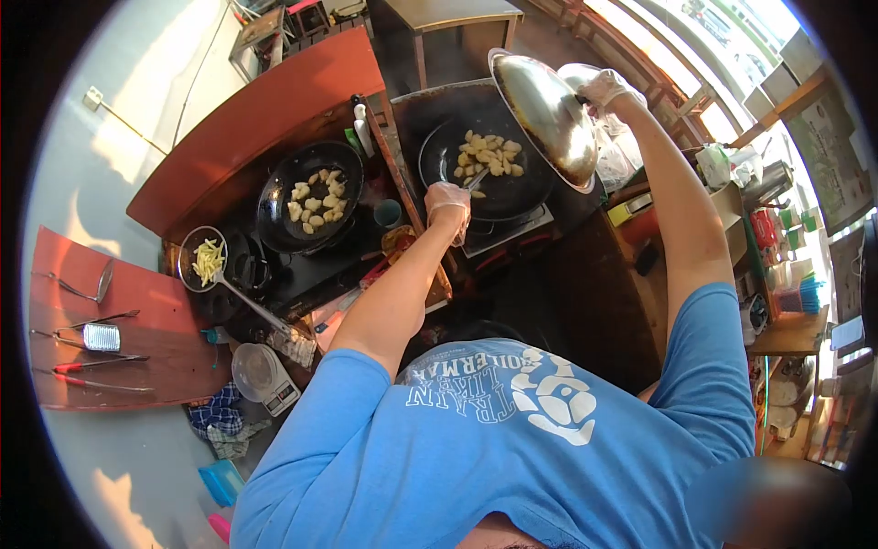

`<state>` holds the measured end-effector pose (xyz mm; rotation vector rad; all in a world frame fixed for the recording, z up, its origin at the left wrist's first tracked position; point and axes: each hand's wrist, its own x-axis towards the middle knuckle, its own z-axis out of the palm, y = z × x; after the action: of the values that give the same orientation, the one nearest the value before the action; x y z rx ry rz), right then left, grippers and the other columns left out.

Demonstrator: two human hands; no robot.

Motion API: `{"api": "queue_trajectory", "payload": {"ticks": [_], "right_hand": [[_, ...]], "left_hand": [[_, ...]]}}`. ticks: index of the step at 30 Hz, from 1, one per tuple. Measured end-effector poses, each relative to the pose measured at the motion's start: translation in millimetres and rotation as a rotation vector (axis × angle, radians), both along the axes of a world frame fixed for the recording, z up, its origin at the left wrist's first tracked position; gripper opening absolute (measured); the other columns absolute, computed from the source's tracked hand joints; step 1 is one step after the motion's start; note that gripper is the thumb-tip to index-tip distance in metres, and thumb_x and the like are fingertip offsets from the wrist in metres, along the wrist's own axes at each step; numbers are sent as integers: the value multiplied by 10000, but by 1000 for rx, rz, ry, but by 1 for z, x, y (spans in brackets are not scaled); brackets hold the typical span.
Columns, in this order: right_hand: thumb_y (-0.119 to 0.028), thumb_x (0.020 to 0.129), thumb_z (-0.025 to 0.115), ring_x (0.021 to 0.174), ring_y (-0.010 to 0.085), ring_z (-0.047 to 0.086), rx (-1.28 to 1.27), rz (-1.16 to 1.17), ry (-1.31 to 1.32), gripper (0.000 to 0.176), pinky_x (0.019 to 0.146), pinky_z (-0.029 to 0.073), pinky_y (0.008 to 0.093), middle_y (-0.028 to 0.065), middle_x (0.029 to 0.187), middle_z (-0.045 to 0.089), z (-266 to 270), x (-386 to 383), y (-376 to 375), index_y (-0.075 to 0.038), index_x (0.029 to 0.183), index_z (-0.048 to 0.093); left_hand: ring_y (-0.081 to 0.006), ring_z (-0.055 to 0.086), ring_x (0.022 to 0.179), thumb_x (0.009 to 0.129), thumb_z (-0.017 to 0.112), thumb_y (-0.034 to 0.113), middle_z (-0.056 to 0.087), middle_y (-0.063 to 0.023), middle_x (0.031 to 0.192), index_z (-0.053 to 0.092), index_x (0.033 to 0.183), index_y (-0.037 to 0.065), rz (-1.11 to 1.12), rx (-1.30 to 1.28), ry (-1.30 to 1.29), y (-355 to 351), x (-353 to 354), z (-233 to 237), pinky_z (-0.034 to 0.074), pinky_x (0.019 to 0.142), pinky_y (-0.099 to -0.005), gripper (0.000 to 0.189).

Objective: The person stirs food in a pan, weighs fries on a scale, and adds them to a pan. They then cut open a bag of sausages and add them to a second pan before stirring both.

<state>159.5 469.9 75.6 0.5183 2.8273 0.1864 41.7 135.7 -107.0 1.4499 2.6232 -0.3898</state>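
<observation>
My left hand (448,207), in a clear plastic glove, is closed around the handle of a metal spatula (476,179). The spatula's end is among pale, lightly browned chunks of food (490,153) in the right black wok (508,194). Up and to the right, my right hand (609,90), also gloved, grips the knob of a large domed metal lid (546,114). The lid is tilted on its side, off the wok, beside its right rim. To the left, a second black wok (274,220) holds similar chunks (316,199).
A strainer (202,259) with pale cut strips rests left of the second wok. A red panel (265,119) borders the stove; tongs (101,364) and a ladle (99,282) lie on a red side board. A kitchen scale (277,395) stands lower left. Shelves (786,343) stand right.
</observation>
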Motion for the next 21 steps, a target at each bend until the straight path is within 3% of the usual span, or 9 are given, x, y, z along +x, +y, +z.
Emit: {"api": "queue_trajectory", "payload": {"ticks": [1, 3, 4, 6, 7, 11, 15, 17, 21], "right_hand": [[-174, 757, 705, 943, 312, 652, 28, 0, -17, 283, 851, 484, 402, 129, 925, 687, 7, 2, -5, -95, 1025, 665], [-206, 791, 662, 875, 282, 663, -58, -16, 33, 200, 819, 489, 392, 98, 823, 683, 14, 9, -11, -92, 954, 675], [-217, 802, 647, 853, 272, 666, -87, -20, 50, 182, 808, 490, 389, 88, 788, 682, 11, 11, -7, -92, 930, 678], [-292, 879, 611, 633, 188, 626, -319, -278, 229, 251, 587, 489, 319, 70, 681, 632, 9, 16, -7, -48, 823, 631], [-319, 899, 604, 585, 164, 617, -393, -413, 284, 296, 536, 488, 298, 63, 662, 622, 11, 16, -11, -41, 797, 619], [-325, 924, 594, 542, 140, 607, -481, -570, 423, 329, 484, 486, 290, 49, 637, 588, 8, 21, -15, -35, 768, 600], [-230, 876, 644, 555, 146, 621, -355, -431, 351, 206, 498, 493, 302, 44, 608, 558, -7, 18, 13, -43, 799, 602], [-164, 792, 685, 600, 166, 645, 250, 231, 52, 123, 542, 505, 317, 54, 627, 582, -21, 18, 38, -73, 826, 609], [-143, 730, 706, 653, 206, 658, -217, -333, 126, 137, 601, 509, 345, 61, 682, 626, 2, 13, 8, -100, 821, 612]], "left_hand": [[-189, 695, 920, 817, 671, 118, 723, 7, 939, 734, 938, 145, 2, 2, 2, 3, 0, -2, 573, 670, -301, 138], [-199, 697, 902, 789, 663, 78, 725, 0, 945, 743, 933, 130, 634, 668, -597, 10, -1, -8, 572, 682, -315, 173], [-199, 697, 902, 789, 663, 78, 725, 0, 945, 743, 933, 130, 637, 669, -595, 13, -6, -14, 572, 682, -315, 173], [-195, 697, 906, 773, 660, 88, 728, -12, 943, 748, 931, 128, 44, 330, -66, 17, -17, -23, 567, 707, -328, 186], [-186, 698, 863, 765, 657, 112, 726, -22, 923, 744, 883, 113, -46, 81, -46, 13, -7, 22, 562, 693, -318, 147], [-220, 688, 730, 780, 614, 130, 709, -86, 794, 722, 751, 94, -106, 375, 62, 28, -27, -15, 545, 617, -333, 117], [-241, 688, 747, 803, 590, 143, 704, -105, 801, 725, 788, 73, 40, 491, -56, 24, -16, 24, 543, 638, -335, 153], [-251, 688, 756, 814, 578, 149, 702, -115, 804, 726, 807, 62, 68, 533, -84, 20, -14, 32, 543, 648, -336, 173], [-284, 700, 856, 838, 562, 147, 717, -125, 920, 746, 905, 54, 76, 439, -216, 9, -8, 34, 560, 719, -346, 216]]}}
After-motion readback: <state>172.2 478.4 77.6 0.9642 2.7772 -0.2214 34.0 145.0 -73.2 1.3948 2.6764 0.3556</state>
